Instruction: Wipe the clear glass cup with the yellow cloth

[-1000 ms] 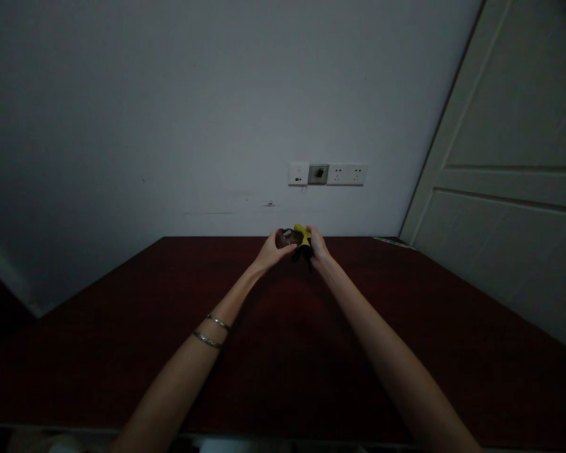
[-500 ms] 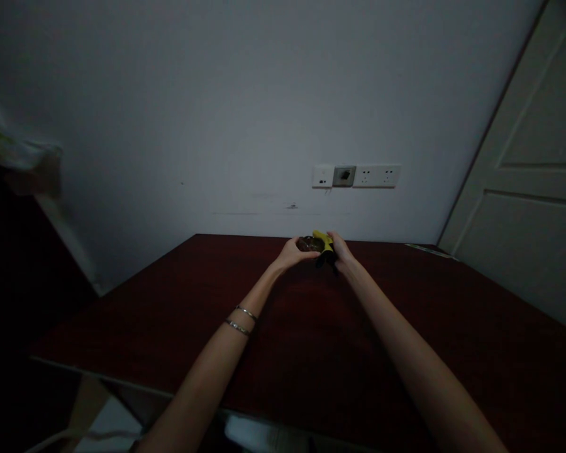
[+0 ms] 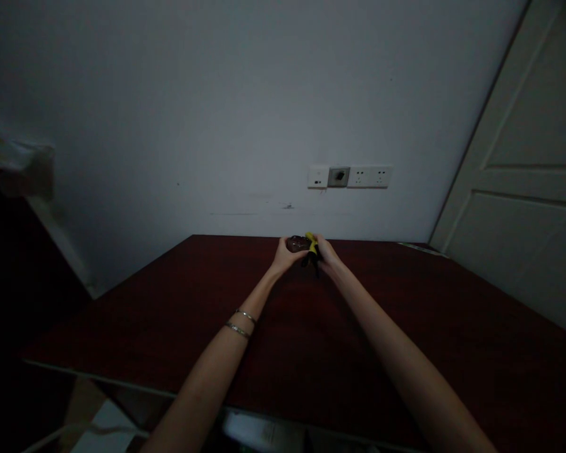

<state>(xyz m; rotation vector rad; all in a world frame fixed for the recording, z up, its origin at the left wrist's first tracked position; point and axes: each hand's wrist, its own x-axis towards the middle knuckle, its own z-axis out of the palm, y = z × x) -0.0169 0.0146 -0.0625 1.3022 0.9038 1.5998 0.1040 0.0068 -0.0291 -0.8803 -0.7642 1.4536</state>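
Observation:
My left hand (image 3: pixel 287 254) is closed around a dark brown, shiny, rounded object (image 3: pixel 297 244) that looks like glass; its exact kind is hard to make out in the dim light. My right hand (image 3: pixel 326 251) grips a yellow and black cloth (image 3: pixel 312 244) and presses it against the right end of that object. The cloth's dark part hangs down below the fingers. Both hands meet over the far part of the dark red table (image 3: pixel 283 352), arms stretched out. Two silver bracelets (image 3: pixel 239 323) circle my left forearm.
Behind the table rises a pale wall with a row of sockets and a switch (image 3: pixel 349 177). A panelled door (image 3: pixel 523 189) stands at the right. A flat strip-like item (image 3: pixel 422 249) lies at the table's far right corner. A pale cable (image 3: pixel 89 429) runs below the front left edge.
The hands and the object appear slightly further left, along with the whole view. The yellow cloth looks narrower and more bunched at the object's right end. Both holds are kept.

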